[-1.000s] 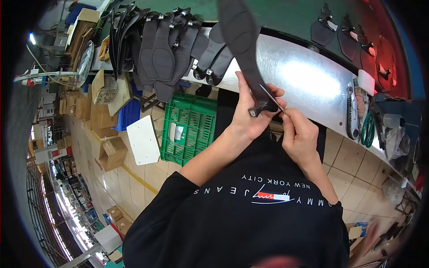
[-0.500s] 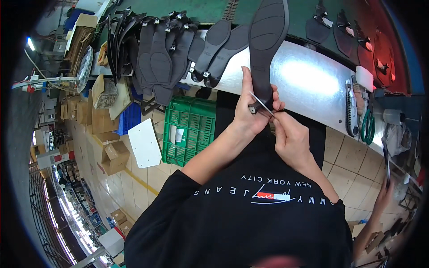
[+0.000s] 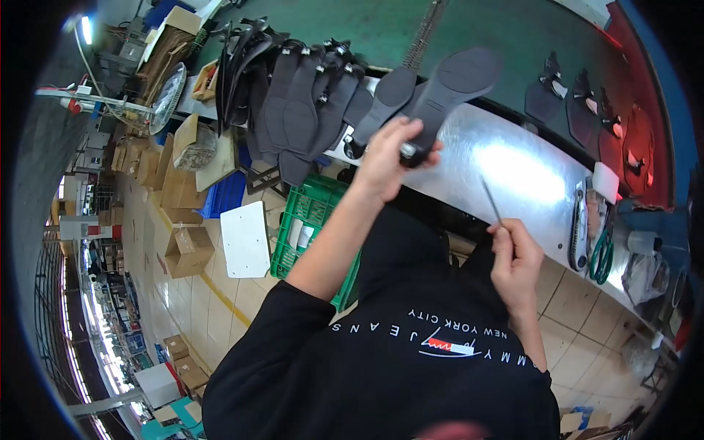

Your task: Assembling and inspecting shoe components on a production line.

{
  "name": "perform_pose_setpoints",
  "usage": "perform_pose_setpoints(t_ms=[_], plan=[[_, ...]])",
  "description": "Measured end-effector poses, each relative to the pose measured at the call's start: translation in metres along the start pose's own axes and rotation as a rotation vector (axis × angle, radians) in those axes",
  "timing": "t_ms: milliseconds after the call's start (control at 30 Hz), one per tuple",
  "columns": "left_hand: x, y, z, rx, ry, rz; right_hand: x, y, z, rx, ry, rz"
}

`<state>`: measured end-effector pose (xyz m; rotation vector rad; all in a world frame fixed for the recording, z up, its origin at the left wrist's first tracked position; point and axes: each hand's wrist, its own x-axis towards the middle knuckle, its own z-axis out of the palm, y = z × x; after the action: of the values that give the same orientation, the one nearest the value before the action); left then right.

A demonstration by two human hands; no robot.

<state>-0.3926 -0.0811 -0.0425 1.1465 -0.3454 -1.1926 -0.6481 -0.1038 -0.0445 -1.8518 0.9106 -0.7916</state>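
My left hand [image 3: 385, 158] is closed around the heel end of a dark sandal [image 3: 462, 77]. The sandal's sole faces up and its toe points away to the right, above the metal bench edge [image 3: 469, 172]. A small shiny fitting shows beside my fingers. Lower and to the right, my right hand [image 3: 517, 260] pinches a thin metal rod [image 3: 490, 196], whose tip points up and away. The rod is apart from the sandal. Just left of the held sandal lies another dark sandal [image 3: 392, 92], with more dark sandals [image 3: 301, 106] piled farther left.
Several sandals [image 3: 583, 110] stand spaced along the green belt [image 3: 506, 26] at the right. A utility knife [image 3: 578, 227] and green-handled scissors [image 3: 602, 257] lie at the bench's right end. A green crate [image 3: 293, 253] and a white board [image 3: 246, 238] are below the bench, left.
My left hand has moved left with the sandal, which is now tilted to the right. My right hand has drawn the rod away from the sandal, down and to the right. The view has shifted slightly.
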Motion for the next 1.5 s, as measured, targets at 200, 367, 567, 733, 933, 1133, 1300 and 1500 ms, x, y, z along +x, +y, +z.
perform_pose_setpoints(t_ms=[200, 367, 567, 733, 933, 1133, 1300, 1500], plan=[[0.047, 0.063, -0.083, 0.717, 0.198, 0.116, 0.014, 0.02, -0.016, -0.036, 0.045, 0.06], [0.056, 0.069, -0.094, 1.644, 0.479, 0.366, 0.025, 0.041, -0.034, -0.117, 0.235, 0.052], [0.094, 0.046, 0.028, 1.124, 0.08, 0.683, 0.036, 0.071, -0.056, -0.329, 0.267, 0.043], [0.202, -0.038, 0.131, 1.182, -0.123, 0.714, 0.054, 0.083, -0.06, -0.521, 0.274, 0.001], [0.278, -0.094, 0.181, 1.251, -0.019, 0.975, 0.054, 0.092, -0.07, -0.577, 0.187, 0.024], [0.249, -0.107, 0.173, 1.312, -0.032, 0.793, 0.049, 0.096, -0.078, -0.595, 0.172, -0.019], [0.241, -0.116, 0.176, 1.19, 0.016, 1.055, 0.048, 0.076, -0.08, -0.607, 0.258, -0.071], [0.197, -0.057, 0.172, 0.261, -0.12, 0.624, 0.045, 0.054, -0.094, -0.238, 0.378, -0.152]])
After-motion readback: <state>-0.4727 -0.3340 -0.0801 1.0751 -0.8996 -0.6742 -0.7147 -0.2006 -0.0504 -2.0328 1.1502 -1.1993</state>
